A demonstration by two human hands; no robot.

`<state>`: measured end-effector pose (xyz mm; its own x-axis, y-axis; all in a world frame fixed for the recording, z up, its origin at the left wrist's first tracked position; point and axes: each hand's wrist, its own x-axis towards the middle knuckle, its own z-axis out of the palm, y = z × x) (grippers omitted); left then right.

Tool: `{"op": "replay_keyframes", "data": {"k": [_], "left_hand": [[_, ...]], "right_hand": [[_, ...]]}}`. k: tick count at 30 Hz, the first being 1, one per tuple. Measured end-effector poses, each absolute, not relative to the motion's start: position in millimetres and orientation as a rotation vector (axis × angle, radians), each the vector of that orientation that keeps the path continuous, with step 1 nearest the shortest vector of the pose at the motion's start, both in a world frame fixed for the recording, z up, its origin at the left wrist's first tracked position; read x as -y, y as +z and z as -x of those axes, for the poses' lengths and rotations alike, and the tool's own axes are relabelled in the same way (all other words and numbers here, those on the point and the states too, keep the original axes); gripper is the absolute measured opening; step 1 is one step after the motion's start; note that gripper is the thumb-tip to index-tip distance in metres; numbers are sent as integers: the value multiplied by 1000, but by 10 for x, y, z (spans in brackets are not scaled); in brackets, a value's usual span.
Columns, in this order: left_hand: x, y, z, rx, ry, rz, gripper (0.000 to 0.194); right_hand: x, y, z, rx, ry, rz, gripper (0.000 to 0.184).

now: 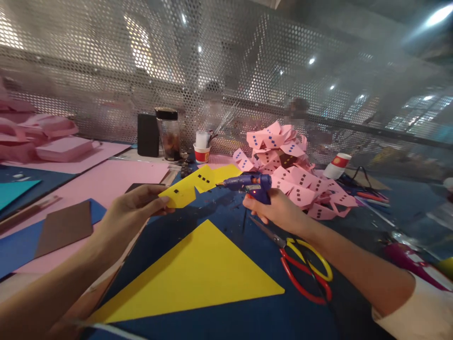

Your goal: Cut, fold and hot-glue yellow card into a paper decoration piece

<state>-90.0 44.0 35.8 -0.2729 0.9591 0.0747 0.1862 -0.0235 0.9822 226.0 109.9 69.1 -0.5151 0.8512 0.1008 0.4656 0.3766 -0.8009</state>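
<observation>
Between the thumb and fingers of my left hand [146,203] is one end of a yellow paper strip [186,189] with notched edges and small dark squares. My right hand [276,208] grips a blue hot glue gun [256,184]; a small red light shows on its body. The gun's nozzle points left, close to the far part of the strip; whether they touch I cannot tell. Below both hands a large yellow paper triangle [205,278] lies flat on the dark blue work surface [198,326]. Scissors [304,264] with red and yellow handles lie under my right forearm.
Pink notched strips [297,174] with dark squares are heaped behind my right hand. A lidded jar [169,134], a black box [147,135] and a paper cup [202,152] stand by the perforated metal screen [226,71]. Pink folded pieces [63,146] sit left; a magenta tool [412,264] lies right.
</observation>
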Motion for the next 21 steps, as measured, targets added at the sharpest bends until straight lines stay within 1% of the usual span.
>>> {"op": "replay_keyframes", "data": {"k": [3, 6, 9, 12, 18, 21], "left_hand": [[-419, 353, 831, -1458, 1350, -1242, 44], [-387, 329, 771, -1398, 1307, -1318, 38], [-343, 328, 714, -1360, 1274, -1384, 38], [-306, 356, 663, -1344, 1251, -1417, 39], [-287, 394, 609, -1369, 1265, -1407, 38], [-278, 397, 594, -1357, 1267, -1400, 39]], "right_hand": [[-803, 744, -2290, 2102, 1023, 1152, 30], [-570, 724, -2296, 2107, 969, 1145, 30], [-424, 667, -2269, 2138, 908, 1048, 27], [-358, 609, -2218, 2173, 883, 972, 22], [-377, 497, -2150, 2279, 729, 969, 27], [-404, 461, -2145, 2322, 637, 951, 22]]}}
